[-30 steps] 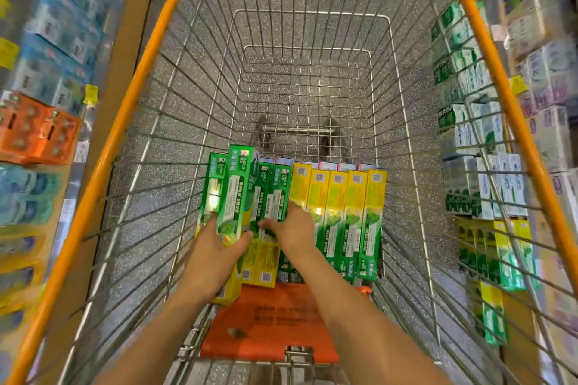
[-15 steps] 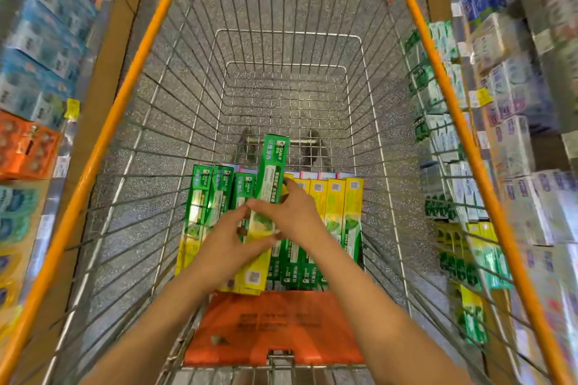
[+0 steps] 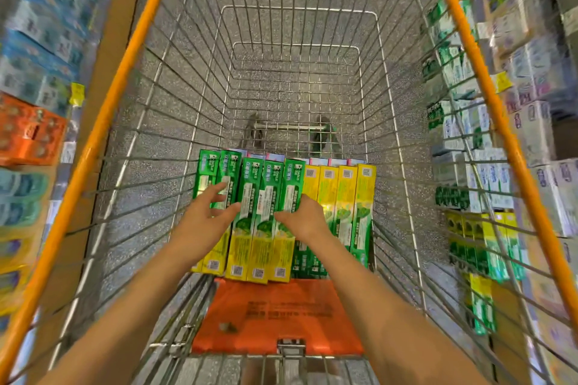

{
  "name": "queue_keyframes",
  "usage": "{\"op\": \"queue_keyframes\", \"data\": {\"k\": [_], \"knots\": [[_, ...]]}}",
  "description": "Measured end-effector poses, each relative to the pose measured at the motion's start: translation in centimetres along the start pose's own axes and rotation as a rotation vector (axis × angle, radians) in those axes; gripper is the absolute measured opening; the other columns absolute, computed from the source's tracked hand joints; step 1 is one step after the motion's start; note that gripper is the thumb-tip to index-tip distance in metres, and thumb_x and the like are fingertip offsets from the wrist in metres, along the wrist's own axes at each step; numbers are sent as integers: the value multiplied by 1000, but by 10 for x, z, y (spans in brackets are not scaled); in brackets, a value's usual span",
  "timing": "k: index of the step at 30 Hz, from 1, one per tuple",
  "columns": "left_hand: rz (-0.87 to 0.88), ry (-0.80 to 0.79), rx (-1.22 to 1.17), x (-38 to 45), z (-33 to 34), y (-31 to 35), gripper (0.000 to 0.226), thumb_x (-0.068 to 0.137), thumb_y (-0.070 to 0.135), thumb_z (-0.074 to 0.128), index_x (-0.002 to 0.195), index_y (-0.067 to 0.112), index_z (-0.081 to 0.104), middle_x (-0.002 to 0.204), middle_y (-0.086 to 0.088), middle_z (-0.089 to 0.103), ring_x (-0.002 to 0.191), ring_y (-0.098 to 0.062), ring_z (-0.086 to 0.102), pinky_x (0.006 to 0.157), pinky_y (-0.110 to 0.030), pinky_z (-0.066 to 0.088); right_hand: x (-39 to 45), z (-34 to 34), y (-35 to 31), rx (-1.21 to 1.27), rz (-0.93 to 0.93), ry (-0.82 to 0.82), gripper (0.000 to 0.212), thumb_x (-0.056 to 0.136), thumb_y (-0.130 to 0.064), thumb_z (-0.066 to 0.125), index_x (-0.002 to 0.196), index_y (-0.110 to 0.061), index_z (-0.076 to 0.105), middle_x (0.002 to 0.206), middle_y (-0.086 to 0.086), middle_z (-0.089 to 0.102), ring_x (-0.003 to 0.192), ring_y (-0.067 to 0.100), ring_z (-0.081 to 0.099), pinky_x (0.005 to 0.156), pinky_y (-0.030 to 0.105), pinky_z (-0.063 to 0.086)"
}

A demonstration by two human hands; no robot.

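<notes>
The left hand (image 3: 203, 219) is spreading loose fingers over green toothpaste boxes (image 3: 259, 197) in a cart (image 3: 103, 122), while the right hand (image 3: 305, 219) is resting unclenched on them.

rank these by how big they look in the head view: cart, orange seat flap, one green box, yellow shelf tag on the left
1. cart, fills most of the view
2. orange seat flap
3. green box; the flap lies nearer the camera, so their true order is unsure
4. yellow shelf tag, smallest, blurred
</notes>
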State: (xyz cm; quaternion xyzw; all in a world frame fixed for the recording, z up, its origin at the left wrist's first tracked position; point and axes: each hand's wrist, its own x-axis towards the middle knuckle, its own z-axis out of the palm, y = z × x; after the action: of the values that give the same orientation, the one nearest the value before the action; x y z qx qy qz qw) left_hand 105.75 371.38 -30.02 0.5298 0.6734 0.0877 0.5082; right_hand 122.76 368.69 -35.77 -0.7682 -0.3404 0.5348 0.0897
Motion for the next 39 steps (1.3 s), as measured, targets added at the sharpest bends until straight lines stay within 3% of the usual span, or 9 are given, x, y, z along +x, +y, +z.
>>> {"op": "queue_keyframes", "data": {"k": [5, 12, 20, 25, 29, 32, 34, 36, 39], "knots": [[-48, -18, -43, -1, 6, -4, 52, 94, 25, 54, 143, 18, 38, 135, -6, 48, 103, -17, 52, 80, -29, 39, 4, -2, 2, 45, 32, -2, 88, 80, -30, 74, 146, -1, 23, 147, 16, 37, 132, 29, 39, 101, 32, 39], [27, -31, -28, -11, 2, 25, 37, 95, 21, 52, 132, 19, 48, 115, 2, 52, 101, -18, 54, 68, -22, 41, -11, -20, -3, -7, -12, -2, 87, 81, -33, 73, 145, -1, 24, 144, 17, 41, 128, 29, 45, 96, 32, 42], [324, 12, 63, -52, -21, 130, 32, 95, 17, 52, 127, 13, 54, 113, -3, 59, 87, -13, 54, 64, -18, 40, -116, -141, -43, -27, -255, 395, 52, 82, -31, 71, 121, -2, 53, 118, 16, 61, 104, 30, 59, 82, 35, 46], [584, -87, 71, -118, 10, 230, 33, 94, 12, 54, 126, 11, 53, 110, -2, 57, 85, -12, 53, 57, -6, 39, -225, -228, -36, -68, -361, 647, 53, 84, -33, 68, 129, -9, 51, 126, 11, 56, 111, 28, 55, 88, 36, 45], [817, -213, 162, -180, 78, 306, 31, 90, 5, 57, 121, 7, 57, 112, -11, 62, 83, -16, 54, 76, -23, 43, -323, -296, 24, -77, -345, 891, 53, 86, -34, 67, 130, -11, 50, 127, 9, 55, 115, 25, 52, 92, 31, 39], [954, -327, 230, -234, 150, 344, 30, 90, 3, 57, 120, 7, 57, 106, -6, 60, 75, -9, 52, 73, -10, 42, -390, -333, 98, -27, -234, 1053, 52, 84, -38, 68, 130, -16, 53, 127, 5, 57, 111, 22, 55, 90, 31, 41], [1032, -419, 280, -273, 204, 358, 30, 89, 5, 58, 119, 5, 58, 103, -4, 58, 79, -13, 54, 81, -17, 46, -433, -349, 157, 43, -147, 1155, 48, 82, -37, 70, 124, -16, 58, 121, 5, 61, 106, 22, 57, 87, 30, 42], [1091, -504, 327, -310, 259, 362, 36, 87, 18, 61, 120, 6, 59, 104, -6, 60, 86, -19, 56, 83, -32, 47, -469, -358, 219, 80, -28, 1204, 45, 82, -36, 71, 120, -14, 60, 118, 6, 63, 107, 23, 58, 88, 32, 43], [1165, -556, 404, -352, 337, 355, 50, 75, 31, 53, 118, 6, 61, 106, -9, 63, 89, -22, 59, 76, -27, 40, -505, -368, 305, 70, 102, 1180, 45, 83, -37, 70, 119, -13, 58, 118, 7, 62, 110, 25, 57, 90, 35, 45]]}}
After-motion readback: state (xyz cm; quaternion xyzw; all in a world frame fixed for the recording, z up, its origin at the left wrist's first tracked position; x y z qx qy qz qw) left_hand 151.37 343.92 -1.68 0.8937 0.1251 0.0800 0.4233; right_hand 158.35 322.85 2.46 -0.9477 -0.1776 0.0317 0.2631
